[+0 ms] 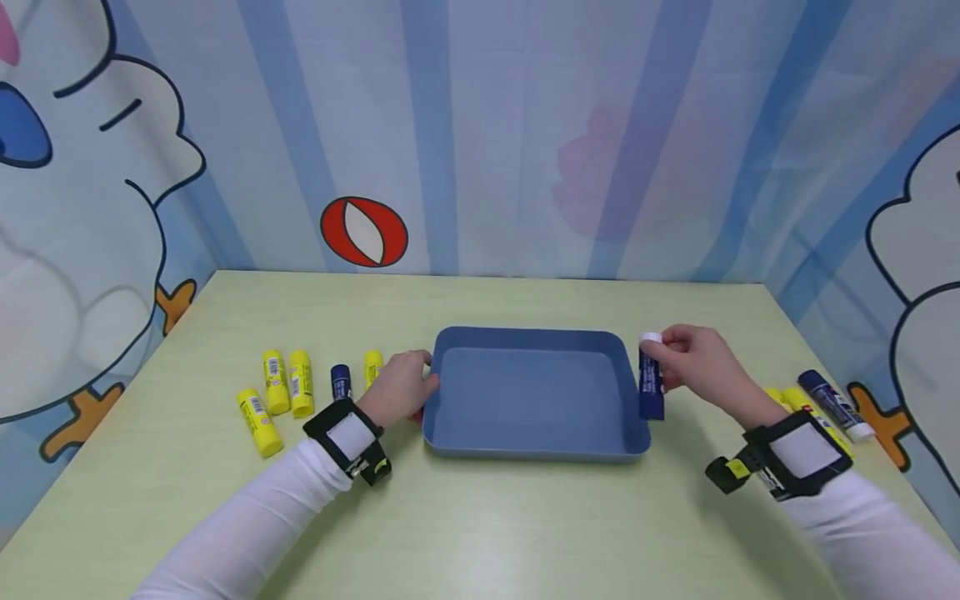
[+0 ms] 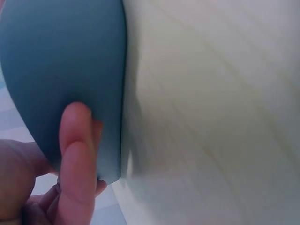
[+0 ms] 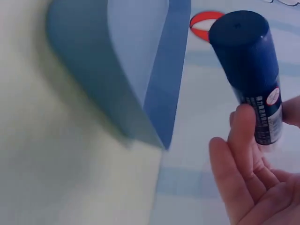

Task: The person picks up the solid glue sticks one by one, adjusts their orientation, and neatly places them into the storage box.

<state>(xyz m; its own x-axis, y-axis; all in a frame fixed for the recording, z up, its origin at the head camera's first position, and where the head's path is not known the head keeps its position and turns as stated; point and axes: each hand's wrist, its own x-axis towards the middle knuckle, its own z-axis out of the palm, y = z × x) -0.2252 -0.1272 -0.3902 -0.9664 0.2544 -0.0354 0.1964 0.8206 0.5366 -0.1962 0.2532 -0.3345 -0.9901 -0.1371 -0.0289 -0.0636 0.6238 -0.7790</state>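
My right hand [image 1: 697,358] pinches a dark blue glue stick [image 1: 651,379] with a white end uppermost, upright beside the tray's right edge. In the right wrist view the stick's dark blue end [image 3: 243,51] faces the camera, clear of the fingers. On the other side, my left hand [image 1: 401,385] grips the left edge of a blue rectangular tray [image 1: 525,454]. The left wrist view shows a finger [image 2: 77,154] lying on the tray's outer wall [image 2: 89,61], with the thumb at the rim. Nothing lies inside the tray.
Left of the tray stand yellow glue sticks [image 1: 302,383] and a dark blue one [image 1: 341,382]; one yellow stick [image 1: 259,422] lies tilted. Past my right wrist lie yellow sticks [image 1: 798,398], partly hidden, and another dark blue one [image 1: 834,404]. A printed curtain [image 1: 495,150] backs the table.
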